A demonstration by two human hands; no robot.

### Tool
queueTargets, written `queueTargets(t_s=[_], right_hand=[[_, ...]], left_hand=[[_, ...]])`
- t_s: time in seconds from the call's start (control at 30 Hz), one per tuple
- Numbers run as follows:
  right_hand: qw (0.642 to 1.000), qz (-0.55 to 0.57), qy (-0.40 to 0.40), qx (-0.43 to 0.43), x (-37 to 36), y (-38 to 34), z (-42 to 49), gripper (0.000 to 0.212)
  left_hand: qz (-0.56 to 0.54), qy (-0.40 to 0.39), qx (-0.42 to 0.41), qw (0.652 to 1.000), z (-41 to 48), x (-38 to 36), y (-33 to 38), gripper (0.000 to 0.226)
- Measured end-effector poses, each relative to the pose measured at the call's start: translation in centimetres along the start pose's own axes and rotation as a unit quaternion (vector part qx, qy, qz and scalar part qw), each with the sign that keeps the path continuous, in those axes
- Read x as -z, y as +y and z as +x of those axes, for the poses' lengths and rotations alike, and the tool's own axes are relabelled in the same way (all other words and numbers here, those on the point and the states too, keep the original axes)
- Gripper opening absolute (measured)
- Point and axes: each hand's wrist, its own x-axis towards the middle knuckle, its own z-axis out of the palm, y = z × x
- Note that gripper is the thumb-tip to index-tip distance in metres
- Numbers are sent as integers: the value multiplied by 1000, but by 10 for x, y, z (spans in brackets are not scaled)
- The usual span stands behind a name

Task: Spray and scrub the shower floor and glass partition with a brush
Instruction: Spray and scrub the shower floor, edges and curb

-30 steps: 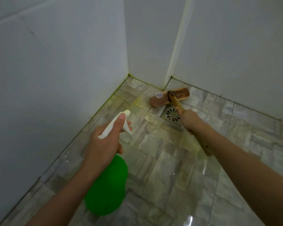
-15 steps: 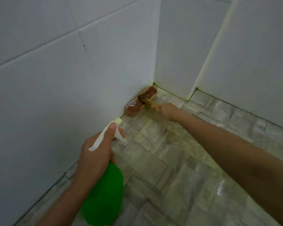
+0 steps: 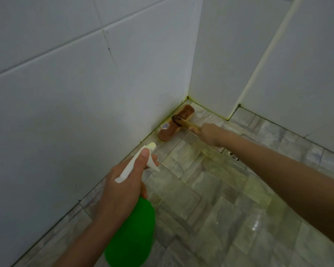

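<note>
Grey floor tiles point(image 3: 210, 199) meet white wall tiles point(image 3: 66, 112); right hand point(image 3: 210, 134) grasps brush point(image 3: 169, 130), left hand point(image 3: 120, 182) grasps spray bottle point(image 3: 135, 228).

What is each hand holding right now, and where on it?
The left hand grips the green spray bottle around the neck, at its white trigger head. The right hand grips the brush by its wooden handle.
</note>
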Motion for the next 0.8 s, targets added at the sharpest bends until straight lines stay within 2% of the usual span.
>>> queueTargets(t_s=[0.03,0.1,0.17,0.33,0.43,0.5,0.57,0.67,0.73,0.8], right_hand=[[1000,8,-7,-17,-7,20,-16,43],[996,35,-28,-71,-19,57,-50,58],[995,20,-43,-92,-15,68,-63,60],[998,-14,-18,-53,13,22,-22,46],[998,13,-8,-55,12,19,2,54],[998,15,-3,-57,1,39,-16,49],[995,22,-15,-95,-10,61,-50,55],[992,30,-32,-120,-10,63,-77,53],[994,20,-13,-105,-2,48,-52,62],[996,20,-2,-92,0,26,-18,61]], left_hand=[[-4,-2,1,1000,-1,0,1,41],[-12,-5,0,1000,-2,0,4,43],[-15,-3,3,1000,0,4,6,44],[-4,-5,-7,1000,-3,4,6,48],[5,-4,-12,1000,-5,3,2,46],[0,-2,-8,1000,-7,4,1,48],[-7,0,-4,1000,-11,6,0,51],[0,3,8,1000,-14,12,-1,41],[-2,6,12,1000,-14,14,-1,33],[4,5,13,1000,-15,13,-2,34]])
